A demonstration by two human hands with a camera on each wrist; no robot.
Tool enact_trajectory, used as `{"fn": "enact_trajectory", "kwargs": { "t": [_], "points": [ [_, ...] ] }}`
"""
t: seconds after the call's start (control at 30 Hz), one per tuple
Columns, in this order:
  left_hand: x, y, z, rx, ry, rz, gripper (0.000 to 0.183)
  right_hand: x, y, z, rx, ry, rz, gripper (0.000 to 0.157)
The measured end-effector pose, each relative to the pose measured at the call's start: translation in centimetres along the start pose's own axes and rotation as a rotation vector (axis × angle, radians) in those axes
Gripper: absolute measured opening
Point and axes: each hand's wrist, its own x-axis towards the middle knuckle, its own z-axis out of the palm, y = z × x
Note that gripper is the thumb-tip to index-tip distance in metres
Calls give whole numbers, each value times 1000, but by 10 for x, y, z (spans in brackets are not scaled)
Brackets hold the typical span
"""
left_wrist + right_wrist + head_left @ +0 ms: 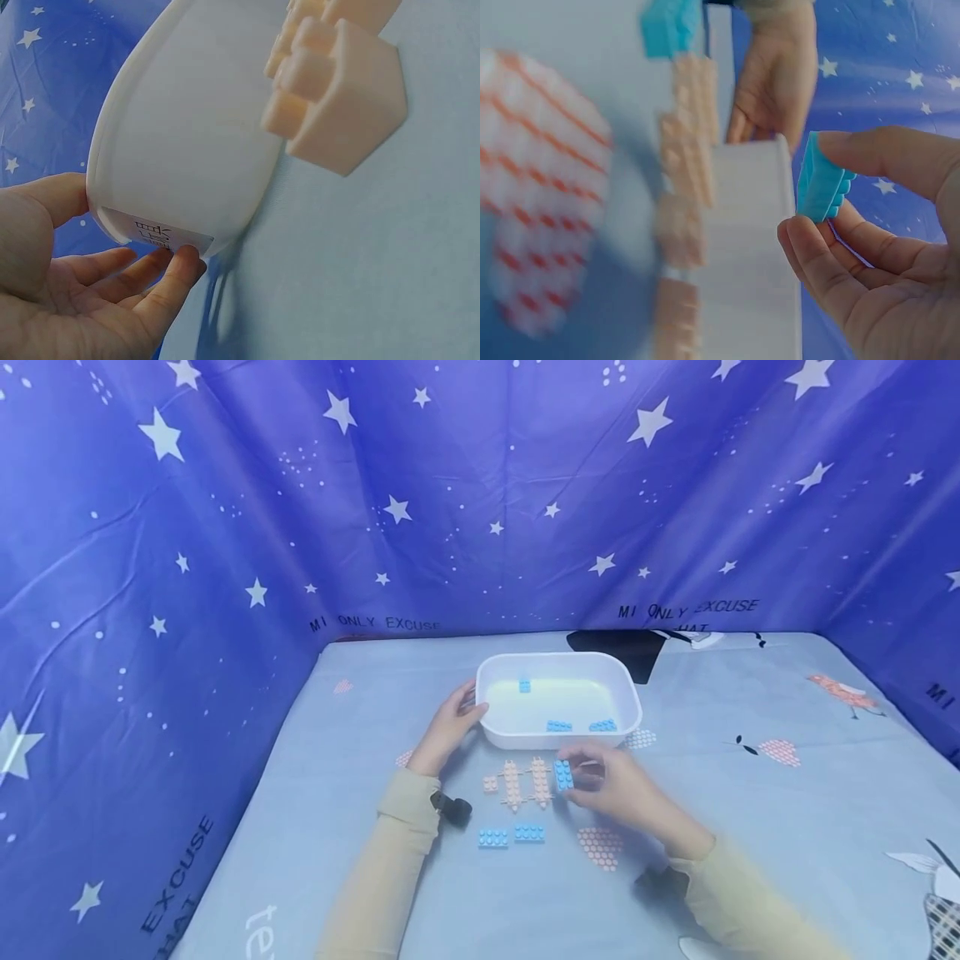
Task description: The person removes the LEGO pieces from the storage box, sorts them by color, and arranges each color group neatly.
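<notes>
My left hand [447, 727] grips the left end of a white plastic box [525, 741]. In the left wrist view its thumb lies at the rim and its fingertips touch the labelled end wall [180, 127]. Between thumb and fingers, my right hand [626, 785] pinches a light blue building block [821, 184] just in front of the box. Peach studded blocks [512, 785] stand in two rows beside that hand, with a small peach block [491, 784] at their left. Several blue blocks [558, 726] lie inside the box.
Two more blue blocks [492, 838] lie on the cloth nearer to me, in front of the peach ones. A pale blue patterned cloth [345, 718] covers the table. Purple star-printed curtains [465, 485] hang at the back and both sides.
</notes>
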Motion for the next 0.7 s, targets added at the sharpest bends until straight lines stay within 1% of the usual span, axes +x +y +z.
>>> {"fn": "enact_trajectory", "kwargs": {
  "t": [0.17, 0.2, 0.23, 0.27, 0.43, 0.47, 0.53, 0.63, 0.7],
  "points": [
    [3, 5, 2, 8, -3, 5, 63, -11, 8, 12, -78, -2, -17, 48],
    [3, 5, 2, 10, -5, 8, 63, -12, 10, 14, -87, -3, -9, 47],
    [0, 10, 1, 13, -12, 5, 63, -14, 12, 16, -92, -9, -8, 47],
    [0, 11, 0, 11, -11, 2, 62, -16, 13, 18, -96, -15, -1, 46],
    [-1, 7, -2, 12, -6, -13, 60, -24, 20, 26, -76, -53, 14, 42],
    [1, 2, -1, 10, 3, -12, 59, -24, 20, 26, -72, -56, 24, 42],
    [1, 1, 0, 14, 1, -10, 59, -25, 22, 27, -65, -67, 27, 42],
    [1, 0, 1, 20, -5, -3, 59, -26, 26, 29, -80, -77, 37, 43],
    [0, 0, 2, 15, -4, -5, 60, -26, 28, 29, -91, -81, 27, 44]
  ]
}}
